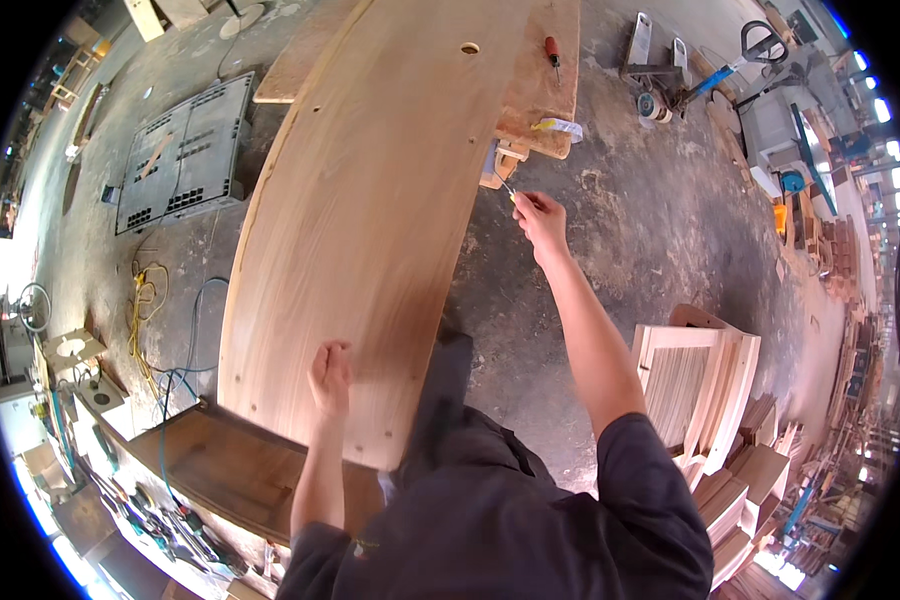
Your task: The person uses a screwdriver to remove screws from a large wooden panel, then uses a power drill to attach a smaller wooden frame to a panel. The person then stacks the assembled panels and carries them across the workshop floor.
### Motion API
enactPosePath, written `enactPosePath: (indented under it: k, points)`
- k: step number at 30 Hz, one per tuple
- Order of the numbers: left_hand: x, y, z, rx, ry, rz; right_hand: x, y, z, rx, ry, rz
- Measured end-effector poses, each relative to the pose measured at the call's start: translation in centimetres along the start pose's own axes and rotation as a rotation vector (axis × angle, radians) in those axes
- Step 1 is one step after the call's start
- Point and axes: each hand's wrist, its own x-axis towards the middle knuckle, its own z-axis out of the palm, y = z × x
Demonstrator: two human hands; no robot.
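A long light wooden board (370,190) runs from near my body toward the far side, with a round hole near its far end. My left hand (330,375) rests on the board's near part, fingers curled, holding nothing I can see. My right hand (540,215) reaches out past the board's right edge and grips a small yellow-handled tool (510,192). Its thin tip points at a small wooden block (503,162) under the board's edge.
A red-handled screwdriver (552,52) lies on a second plank (540,80) at the far right. A grey plastic pallet (185,155) and cables (150,300) lie on the concrete floor at left. Stacked slatted wooden frames (695,385) stand at right. A dark wooden piece (220,465) sits near left.
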Motion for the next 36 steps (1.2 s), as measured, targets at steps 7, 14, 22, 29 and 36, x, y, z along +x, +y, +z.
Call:
enactPosePath:
  k: [7,14,22,29,36]
  points:
    - [1.3,-1.6,-1.5,-0.001,0.067,0.015,6.7,-1.3,0.9,0.072,-0.110,0.070]
    - [2.1,1.0,1.2,0.023,0.208,-0.115,8.7,-1.8,-1.0,0.041,-0.177,0.136]
    - [6.6,4.2,8.7,0.290,0.264,-0.038,12.5,-3.1,-0.6,-0.387,-0.305,-0.137]
    - [17.8,9.2,26.6,0.888,0.096,0.413,14.0,-0.6,0.4,-0.023,-0.434,0.084]
    - [24.1,8.0,31.9,1.002,0.089,0.647,16.7,1.0,0.2,0.509,-0.688,0.486]
